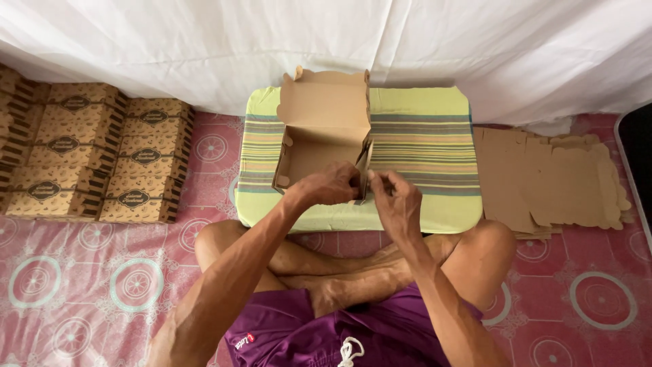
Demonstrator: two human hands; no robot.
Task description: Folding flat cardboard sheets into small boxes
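Cardboard box [319,139] on the striped worktop [424,146] is half folded; its right wall is pinched by both hands [333,185] [396,200]; finished boxes [95,149] are stacked left, flat blanks [550,180] remain right.

The half-folded carton [322,129] is plain brown cardboard, and so is the stack of flat blanks [550,180]; the finished boxes [95,153] are tan with a faint pattern and dark oval emblems. The cushion [421,146] is pale yellow-green, crossed by bands of grey, orange, blue and green stripes. The floor mat [81,285] is pink with pale green ringed medallions, the cloth [326,41] behind is white, and the shorts [299,333] are purple
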